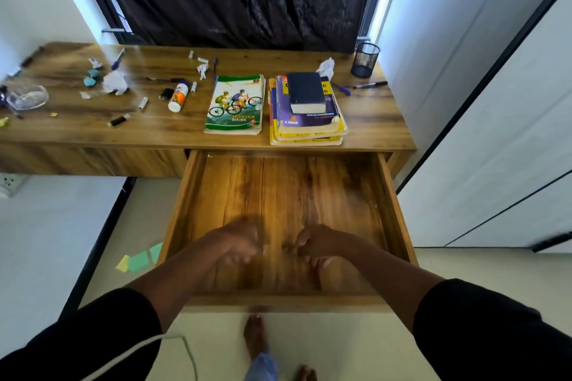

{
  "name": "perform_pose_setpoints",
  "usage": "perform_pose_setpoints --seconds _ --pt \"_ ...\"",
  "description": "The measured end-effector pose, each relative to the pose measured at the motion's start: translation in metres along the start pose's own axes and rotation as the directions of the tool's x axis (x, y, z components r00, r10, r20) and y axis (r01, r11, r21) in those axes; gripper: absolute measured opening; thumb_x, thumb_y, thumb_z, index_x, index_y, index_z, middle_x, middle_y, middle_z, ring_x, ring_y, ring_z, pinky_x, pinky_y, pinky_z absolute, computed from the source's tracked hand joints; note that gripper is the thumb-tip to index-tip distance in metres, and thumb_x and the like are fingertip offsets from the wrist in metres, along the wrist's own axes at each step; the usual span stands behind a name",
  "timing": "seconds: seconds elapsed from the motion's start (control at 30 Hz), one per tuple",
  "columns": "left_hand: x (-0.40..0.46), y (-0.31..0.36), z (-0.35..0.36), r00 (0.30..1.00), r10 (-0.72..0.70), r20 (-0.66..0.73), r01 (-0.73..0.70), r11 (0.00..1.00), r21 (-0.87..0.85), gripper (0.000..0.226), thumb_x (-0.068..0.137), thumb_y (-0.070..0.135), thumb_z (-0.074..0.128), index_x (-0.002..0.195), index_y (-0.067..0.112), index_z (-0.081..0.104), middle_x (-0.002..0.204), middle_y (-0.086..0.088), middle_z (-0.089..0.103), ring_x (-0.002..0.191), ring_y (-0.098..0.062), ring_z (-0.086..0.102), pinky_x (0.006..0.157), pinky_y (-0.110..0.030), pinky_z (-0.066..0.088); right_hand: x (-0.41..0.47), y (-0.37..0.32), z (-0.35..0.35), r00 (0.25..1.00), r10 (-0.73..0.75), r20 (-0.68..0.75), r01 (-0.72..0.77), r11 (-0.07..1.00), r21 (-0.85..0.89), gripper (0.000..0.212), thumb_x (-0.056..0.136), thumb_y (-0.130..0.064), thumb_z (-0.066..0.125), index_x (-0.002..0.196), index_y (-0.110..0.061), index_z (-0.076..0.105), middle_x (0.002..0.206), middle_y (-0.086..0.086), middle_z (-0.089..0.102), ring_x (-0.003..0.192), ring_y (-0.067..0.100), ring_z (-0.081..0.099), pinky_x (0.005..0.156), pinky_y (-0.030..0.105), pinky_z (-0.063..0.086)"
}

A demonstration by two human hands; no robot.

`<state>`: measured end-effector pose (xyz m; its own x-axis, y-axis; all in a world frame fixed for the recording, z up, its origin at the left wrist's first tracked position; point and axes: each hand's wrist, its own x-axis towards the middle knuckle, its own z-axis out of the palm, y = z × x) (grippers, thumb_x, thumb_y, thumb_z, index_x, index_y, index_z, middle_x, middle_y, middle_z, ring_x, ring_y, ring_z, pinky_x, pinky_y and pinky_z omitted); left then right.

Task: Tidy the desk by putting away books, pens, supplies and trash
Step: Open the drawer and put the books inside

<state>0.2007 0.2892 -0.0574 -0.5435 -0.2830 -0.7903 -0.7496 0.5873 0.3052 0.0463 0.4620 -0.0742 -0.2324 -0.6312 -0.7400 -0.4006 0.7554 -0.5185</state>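
A wide wooden drawer (393, 204) stands pulled out below the desk (371, 120). My left hand (238, 241) and my right hand (315, 244) hover blurred over its inside, fingers curled, holding nothing that I can make out. On the desk lie a "Mountain Biking" book (234, 103) and, to its right, a stack of yellow and purple books (306, 124) with a dark thick book (305, 92) on top. Pens (370, 84), crumpled paper (114, 82), a white glue bottle (178, 97) and small supplies are scattered on the desk's left and back.
A black mesh pen holder (366, 59) stands at the desk's back right corner. A clear glass bowl (28, 96) sits at the far left. Green and yellow sticky notes (139, 260) lie on the floor left of the drawer. A white wardrobe (495, 133) stands on the right.
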Motion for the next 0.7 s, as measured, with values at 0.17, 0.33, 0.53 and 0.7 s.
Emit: perform_pose_setpoints --seconds 0.17,0.33,0.53,0.7 --pt "0.029 0.014 -0.076 0.937 0.137 -0.322 -0.164 0.985 -0.058 0.024 0.096 0.043 0.065 0.105 0.023 0.074 0.104 0.003 0.074 0.095 -0.014 0.07 0.085 -0.038 0.06 0.014 -0.01 -0.068 0.909 -0.007 -0.416 0.02 0.999 0.026 0.017 0.093 -0.028 0.06 0.098 -0.019 0.073 0.089 0.005 0.074 0.08 0.02 0.074 0.075 0.041 0.065" --pt "0.063 0.044 -0.157 0.846 0.123 -0.519 -0.298 0.916 -0.27 0.028 0.098 0.042 0.064 0.113 0.019 0.069 0.111 0.002 0.068 0.099 -0.015 0.062 0.081 -0.032 0.047 0.019 -0.037 -0.135 0.76 -0.025 -0.65 0.081 0.995 0.057 0.018 0.097 -0.032 0.059 0.112 -0.025 0.067 0.106 0.0 0.07 0.097 0.023 0.068 0.085 0.042 0.058" --pt "0.099 0.089 -0.214 0.821 0.111 -0.56 -0.41 0.797 -0.444 0.038 0.102 0.049 0.054 0.105 0.013 0.067 0.11 -0.01 0.071 0.087 -0.018 0.063 0.072 -0.03 0.045 0.046 -0.053 -0.197 0.55 0.061 -0.833 0.101 0.985 0.138 0.052 0.098 -0.054 0.057 0.138 -0.025 0.044 0.138 0.01 0.053 0.119 0.026 0.058 0.084 0.037 0.05" --pt "0.128 0.122 -0.228 0.859 0.046 -0.509 -0.364 0.755 -0.546 0.075 0.094 0.07 0.049 0.134 0.006 0.056 0.123 -0.013 0.063 0.102 -0.026 0.064 0.084 -0.034 0.051 0.076 -0.062 -0.242 0.643 0.189 -0.742 0.017 0.965 0.261 0.083 0.086 -0.082 0.046 0.146 -0.025 0.037 0.142 0.015 0.048 0.128 0.035 0.05 0.103 0.05 0.048"
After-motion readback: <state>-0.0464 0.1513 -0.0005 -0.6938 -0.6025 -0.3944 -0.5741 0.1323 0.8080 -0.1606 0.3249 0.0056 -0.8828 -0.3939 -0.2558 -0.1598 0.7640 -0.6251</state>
